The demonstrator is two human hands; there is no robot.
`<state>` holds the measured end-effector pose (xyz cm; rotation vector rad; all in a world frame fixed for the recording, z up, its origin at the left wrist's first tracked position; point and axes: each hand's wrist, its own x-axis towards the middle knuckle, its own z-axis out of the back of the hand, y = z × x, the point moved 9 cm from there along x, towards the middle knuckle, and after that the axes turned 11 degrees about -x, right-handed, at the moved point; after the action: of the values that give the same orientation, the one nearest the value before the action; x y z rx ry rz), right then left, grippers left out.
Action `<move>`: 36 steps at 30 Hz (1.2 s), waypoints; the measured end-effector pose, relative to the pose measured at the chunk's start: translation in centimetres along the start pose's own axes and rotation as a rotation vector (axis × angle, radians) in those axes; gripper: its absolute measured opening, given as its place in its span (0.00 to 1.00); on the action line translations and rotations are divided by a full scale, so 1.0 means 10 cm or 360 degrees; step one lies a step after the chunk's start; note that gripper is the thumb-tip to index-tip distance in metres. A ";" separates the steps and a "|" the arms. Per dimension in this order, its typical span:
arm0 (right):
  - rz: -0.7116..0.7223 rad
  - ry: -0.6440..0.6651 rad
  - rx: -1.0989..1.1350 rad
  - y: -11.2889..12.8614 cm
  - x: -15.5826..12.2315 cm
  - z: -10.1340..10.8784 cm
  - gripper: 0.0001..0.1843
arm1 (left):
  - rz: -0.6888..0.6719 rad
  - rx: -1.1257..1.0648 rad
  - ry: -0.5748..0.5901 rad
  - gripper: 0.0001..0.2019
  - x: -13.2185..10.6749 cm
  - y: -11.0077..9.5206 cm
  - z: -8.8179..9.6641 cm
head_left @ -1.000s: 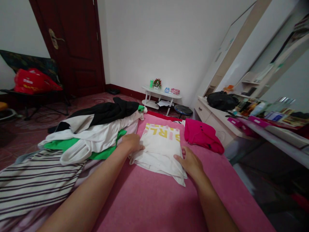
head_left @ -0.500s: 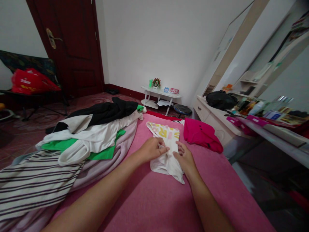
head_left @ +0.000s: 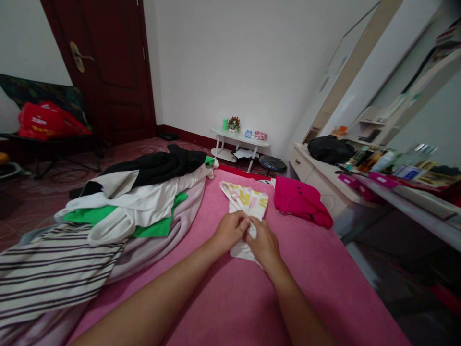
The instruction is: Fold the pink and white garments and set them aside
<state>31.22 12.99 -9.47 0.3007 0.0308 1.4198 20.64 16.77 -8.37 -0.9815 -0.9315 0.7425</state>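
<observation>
A white garment with yellow and pink print lies on the pink bed cover, partly folded and creased toward its middle. My left hand pinches its cloth near the centre from the left. Close against it, my right hand has its fingers drawn together on the same garment, the fingertips of both hands meeting. The lower part of the garment is partly covered by my hands. What kind of garment it is I cannot tell. Just to the right lies a folded magenta garment with small dark buttons.
On the left is a heap of clothes: a black garment, a white one, a green one and a striped one. A dressing table with a black bag stands right of the bed. Beyond the bed is a small white table.
My right hand has moved left to meet my left hand, and its fingers have closed on the cloth. The garment's right side is drawn inward, with its middle bunched.
</observation>
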 end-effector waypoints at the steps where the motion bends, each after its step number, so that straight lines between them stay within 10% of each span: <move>1: -0.0003 0.0006 0.0028 -0.02 0.01 -0.01 0.25 | -0.0031 0.0029 -0.0050 0.11 -0.01 -0.01 0.02; 6: -0.0051 0.0021 0.0264 -0.14 0.07 0.00 0.26 | -0.0047 0.0176 -0.0451 0.14 -0.05 0.07 0.37; 11: -0.0346 0.0234 0.1303 -0.26 0.04 0.01 0.27 | 0.0043 0.0180 -0.0719 0.16 -0.04 0.31 0.70; 16: -0.0393 0.0088 0.1876 -0.22 -0.02 0.50 0.28 | 0.0103 0.0158 -0.0663 0.16 -0.01 0.43 0.69; 21: -0.0309 0.0050 0.1970 -0.07 -0.17 0.93 0.28 | 0.0206 0.0255 -0.0618 0.15 -0.01 0.46 0.66; 28: -0.0236 -0.0031 0.2023 0.13 -0.28 0.95 0.31 | 0.0290 0.0392 -0.0540 0.13 -0.02 0.47 0.62; 32: -0.0251 -0.0312 0.1924 -0.01 -0.12 1.09 0.33 | 0.0308 0.0404 -0.0488 0.11 -0.01 0.47 0.58; 36: -0.0256 -0.0778 0.1562 -0.37 0.28 1.67 0.33 | 0.0366 0.0431 -0.0417 0.11 0.00 0.50 0.53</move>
<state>38.56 12.18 6.19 1.4118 0.3476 1.0476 15.33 20.53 -11.66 -0.7694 -0.9217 1.1811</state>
